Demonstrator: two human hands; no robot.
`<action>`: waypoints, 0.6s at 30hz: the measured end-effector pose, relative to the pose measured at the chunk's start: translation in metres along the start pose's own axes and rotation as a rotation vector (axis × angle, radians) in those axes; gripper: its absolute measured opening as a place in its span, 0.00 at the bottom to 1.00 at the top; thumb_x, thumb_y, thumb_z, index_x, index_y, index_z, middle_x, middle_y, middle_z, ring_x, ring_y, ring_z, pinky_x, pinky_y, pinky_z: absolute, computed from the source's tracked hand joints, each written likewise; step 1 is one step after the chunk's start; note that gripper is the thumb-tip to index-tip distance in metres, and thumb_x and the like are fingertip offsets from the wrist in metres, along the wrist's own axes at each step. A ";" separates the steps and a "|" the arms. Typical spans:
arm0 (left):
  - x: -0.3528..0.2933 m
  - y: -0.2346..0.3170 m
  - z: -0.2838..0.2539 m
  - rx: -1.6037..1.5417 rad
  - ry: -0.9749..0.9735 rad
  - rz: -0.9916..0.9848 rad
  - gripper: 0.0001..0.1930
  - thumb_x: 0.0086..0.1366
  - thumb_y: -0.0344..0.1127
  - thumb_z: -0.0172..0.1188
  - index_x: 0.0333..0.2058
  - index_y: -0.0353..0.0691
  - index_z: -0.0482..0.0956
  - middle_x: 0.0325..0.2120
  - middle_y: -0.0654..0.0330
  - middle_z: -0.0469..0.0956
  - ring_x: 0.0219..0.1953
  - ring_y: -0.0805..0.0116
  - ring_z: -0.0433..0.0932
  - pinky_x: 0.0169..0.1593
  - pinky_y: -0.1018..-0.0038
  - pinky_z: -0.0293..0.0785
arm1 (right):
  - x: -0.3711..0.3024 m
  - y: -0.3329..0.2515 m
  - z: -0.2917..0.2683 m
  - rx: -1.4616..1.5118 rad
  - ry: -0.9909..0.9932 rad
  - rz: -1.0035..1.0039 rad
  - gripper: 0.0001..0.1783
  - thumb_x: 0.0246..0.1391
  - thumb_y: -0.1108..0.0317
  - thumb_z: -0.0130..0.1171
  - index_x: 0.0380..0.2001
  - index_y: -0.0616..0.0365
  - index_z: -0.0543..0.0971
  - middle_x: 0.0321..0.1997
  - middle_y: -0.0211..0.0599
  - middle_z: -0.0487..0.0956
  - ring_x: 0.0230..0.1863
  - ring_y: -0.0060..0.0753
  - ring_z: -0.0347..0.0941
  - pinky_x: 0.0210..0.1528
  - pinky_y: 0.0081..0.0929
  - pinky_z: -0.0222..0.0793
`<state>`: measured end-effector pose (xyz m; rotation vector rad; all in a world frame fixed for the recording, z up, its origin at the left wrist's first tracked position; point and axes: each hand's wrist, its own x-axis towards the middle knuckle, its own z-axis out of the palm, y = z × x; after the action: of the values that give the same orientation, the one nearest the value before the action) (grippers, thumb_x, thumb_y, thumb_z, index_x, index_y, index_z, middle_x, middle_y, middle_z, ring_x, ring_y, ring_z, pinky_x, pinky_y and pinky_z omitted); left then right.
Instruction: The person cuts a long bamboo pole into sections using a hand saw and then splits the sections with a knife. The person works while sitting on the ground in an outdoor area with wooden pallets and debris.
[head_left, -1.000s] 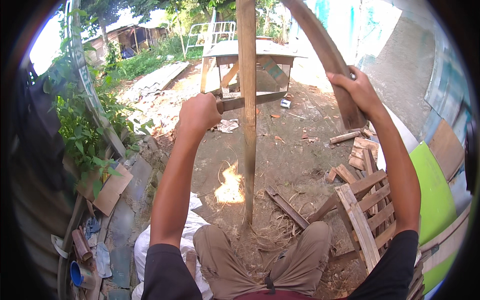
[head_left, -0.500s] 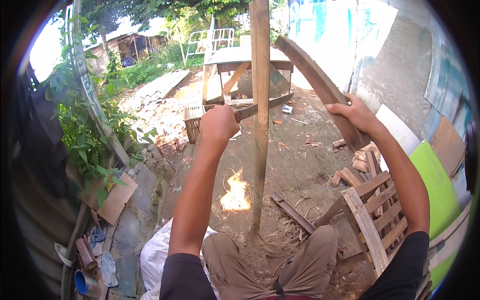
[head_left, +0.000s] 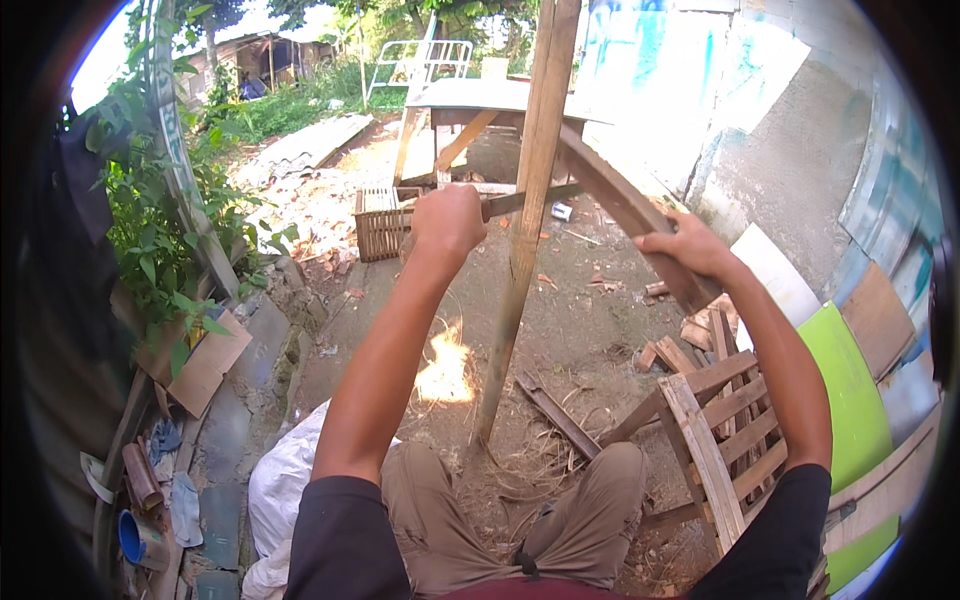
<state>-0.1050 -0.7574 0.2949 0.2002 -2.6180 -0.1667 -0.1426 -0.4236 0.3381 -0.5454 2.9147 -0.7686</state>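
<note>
My left hand [head_left: 450,222] is closed round the handle of a machete. Its dark blade [head_left: 503,205] points right and passes behind the upright wooden post [head_left: 530,200], with the tip showing on the far side. In my right hand [head_left: 690,245] is a thick brown length of wood [head_left: 620,190], gripped near its lower end and tilted up to the left. Its upper end comes close beside the post; whether they touch I cannot tell. The post leans slightly and its foot meets the ground in front of my knees.
A slatted wooden pallet [head_left: 745,430] and offcuts lie at the right, near a green panel [head_left: 845,385]. A white sack [head_left: 285,490] sits by my left leg. Ahead are a slatted crate [head_left: 385,232] and a table [head_left: 475,97]. A metal channel [head_left: 560,415] lies on the ground.
The post now leans more to the right at its top. The length of wood has dropped and come closer to the post. My left hand and the machete have shifted slightly.
</note>
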 end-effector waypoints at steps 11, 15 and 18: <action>-0.001 0.012 0.003 -0.032 -0.090 -0.078 0.07 0.58 0.35 0.63 0.32 0.41 0.87 0.33 0.51 0.86 0.38 0.53 0.86 0.44 0.61 0.82 | 0.046 -0.009 -0.014 0.555 1.091 -0.526 0.43 0.58 0.42 0.62 0.57 0.75 0.66 0.50 0.57 0.77 0.49 0.48 0.76 0.55 0.38 0.70; -0.008 0.017 -0.011 0.056 -0.062 -0.043 0.07 0.58 0.35 0.64 0.32 0.44 0.88 0.33 0.50 0.86 0.37 0.53 0.86 0.43 0.61 0.82 | 0.006 0.046 0.051 -0.089 0.035 -0.027 0.48 0.52 0.41 0.63 0.62 0.74 0.65 0.59 0.63 0.73 0.57 0.57 0.75 0.58 0.41 0.71; -0.015 0.007 -0.006 0.118 -0.081 -0.010 0.07 0.56 0.35 0.65 0.32 0.42 0.88 0.33 0.50 0.85 0.38 0.53 0.86 0.43 0.62 0.82 | -0.011 -0.001 0.008 0.127 -0.111 0.103 0.51 0.50 0.40 0.63 0.62 0.76 0.65 0.57 0.61 0.74 0.54 0.55 0.76 0.53 0.41 0.73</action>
<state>-0.0901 -0.7486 0.2945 0.2522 -2.7097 -0.0243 -0.1303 -0.4244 0.3316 -0.4083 2.7454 -0.8722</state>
